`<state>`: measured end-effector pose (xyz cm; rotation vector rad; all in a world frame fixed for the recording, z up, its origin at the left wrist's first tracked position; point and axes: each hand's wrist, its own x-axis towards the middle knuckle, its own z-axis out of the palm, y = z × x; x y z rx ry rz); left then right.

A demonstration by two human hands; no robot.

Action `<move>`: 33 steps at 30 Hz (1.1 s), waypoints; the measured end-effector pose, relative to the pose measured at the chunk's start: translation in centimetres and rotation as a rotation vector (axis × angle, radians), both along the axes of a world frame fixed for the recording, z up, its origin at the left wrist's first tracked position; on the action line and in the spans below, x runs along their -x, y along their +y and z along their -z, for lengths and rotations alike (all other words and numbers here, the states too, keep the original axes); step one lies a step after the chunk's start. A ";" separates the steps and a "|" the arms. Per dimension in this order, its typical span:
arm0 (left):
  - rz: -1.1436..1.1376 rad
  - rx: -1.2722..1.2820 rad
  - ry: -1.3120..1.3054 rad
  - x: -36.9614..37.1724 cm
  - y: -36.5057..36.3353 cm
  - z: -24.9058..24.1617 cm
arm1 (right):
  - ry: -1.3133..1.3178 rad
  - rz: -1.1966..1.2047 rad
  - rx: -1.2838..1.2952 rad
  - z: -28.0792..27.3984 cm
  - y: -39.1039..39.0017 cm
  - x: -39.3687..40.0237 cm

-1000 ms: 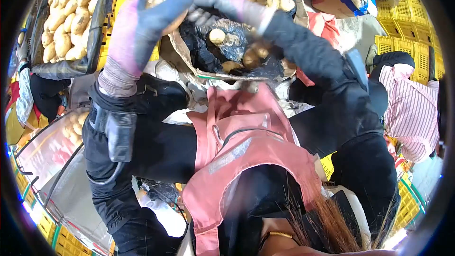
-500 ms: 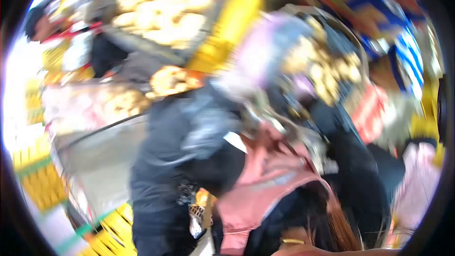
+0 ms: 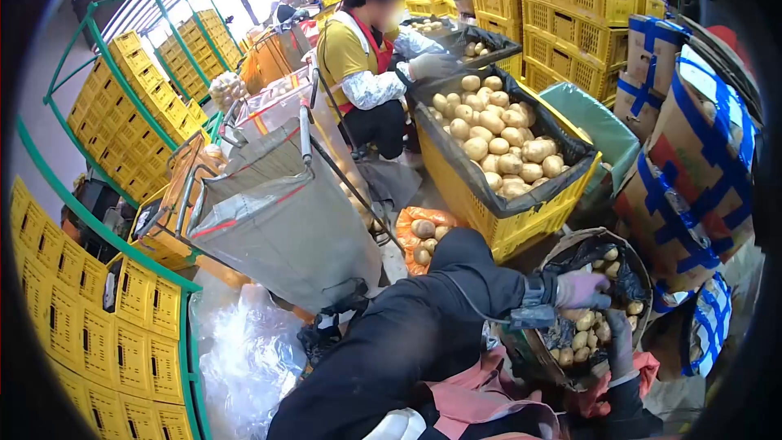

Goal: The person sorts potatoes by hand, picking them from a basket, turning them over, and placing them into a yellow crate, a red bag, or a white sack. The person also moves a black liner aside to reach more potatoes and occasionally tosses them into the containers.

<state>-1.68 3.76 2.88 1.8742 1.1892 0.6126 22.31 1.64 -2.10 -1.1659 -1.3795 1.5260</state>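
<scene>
My left hand (image 3: 580,288), in a pale purple glove with grey fingertips, is over the round, dark-lined container (image 3: 648,273). Its fingers are curled together; whatever they hold is hidden. Just below it is my right hand (image 3: 621,344), in a dark grey glove, at the container's right side. Its fingers point up towards the left hand, and their grip is unclear. Small potatoes (image 3: 580,338) lie in the container beneath and beside both hands. A dark device (image 3: 531,315) is strapped near my left wrist.
A yellow crate (image 3: 521,224) heaped with larger potatoes stands ahead, with a co-worker (image 3: 366,57) crouching behind it. Potatoes lie in an orange bag (image 3: 423,220). A grey-lined cart (image 3: 293,228) is at left, taped boxes (image 3: 692,163) at right, and stacked yellow crates (image 3: 106,334) at far left.
The view has swung and sharpened from a heavy blur. The co-worker, crates and cart now show clearly, and the round container sits lower in view with both gloved hands at it.
</scene>
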 end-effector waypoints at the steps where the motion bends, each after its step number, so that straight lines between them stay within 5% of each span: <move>1: 0.030 0.054 -0.063 -0.9 -0.7 1.4 | -0.128 0.098 -0.118 -0.4 -1.0 0.1; 3: 0.216 0.052 -0.238 -2.2 -2.2 6.0 | -0.294 0.195 -0.298 -0.1 -2.7 0.1; 7: 0.252 0.641 -0.596 -3.9 -5.8 6.1 | -0.553 0.258 -0.616 0.3 -5.1 1.5; 8: 0.178 0.768 -0.679 -3.2 -7.0 4.2 | -0.553 0.264 -0.617 0.3 -4.6 1.0; 10: 0.192 0.838 -0.790 -2.7 -7.5 2.4 | -0.240 0.159 -0.056 0.1 -2.9 -0.3; 11: 0.198 0.906 -0.906 -2.7 -7.5 2.1 | -0.128 0.192 -0.028 0.2 -2.6 -0.4; 12: 0.196 0.904 -0.906 -3.1 -7.1 2.6 | -0.128 0.190 -0.029 0.2 -2.7 -0.4; 15: -0.027 0.919 -1.027 -3.7 -5.7 3.5 | -0.437 0.252 -0.574 -3.4 -4.4 3.9; 18: 0.187 1.149 -1.270 -5.0 -4.6 7.6 | -0.410 0.256 -0.531 -3.9 -5.2 5.3; 20: 0.109 1.356 -1.277 -3.8 -5.9 3.5 | -0.412 0.219 -0.445 -2.4 -3.9 3.6; 22: 0.217 1.227 -1.094 -3.2 -5.3 4.6 | 0.066 0.332 -0.176 1.4 -1.9 1.3; 24: 0.215 1.015 -1.127 -3.5 -5.1 3.6 | 0.246 0.423 -0.153 -1.7 -2.7 3.3; 26: 0.077 0.583 -0.742 -4.1 -2.7 6.6 | 0.502 0.184 0.059 -1.5 -1.9 2.2; 27: -0.005 0.843 -1.172 -4.7 -1.6 10.3 | 0.370 0.282 -0.038 -1.1 -2.3 2.2; 29: -0.057 0.902 -1.340 -3.3 -3.0 2.9 | 0.602 0.207 0.164 -1.0 -2.0 1.7; 30: -0.243 0.776 -1.153 -3.2 -2.8 3.0 | 0.370 0.109 0.072 -1.8 -2.9 1.3; 31: -0.158 0.563 -1.021 -2.8 -2.5 3.6 | 0.294 0.185 0.219 -3.3 -3.7 1.0; 32: -0.073 0.134 -0.561 -2.3 -3.2 2.1 | 0.329 0.199 0.294 -5.4 -4.7 1.6; 33: -0.072 0.232 -0.618 -1.9 -3.1 2.1 | 0.306 0.171 0.347 -7.1 -5.2 1.6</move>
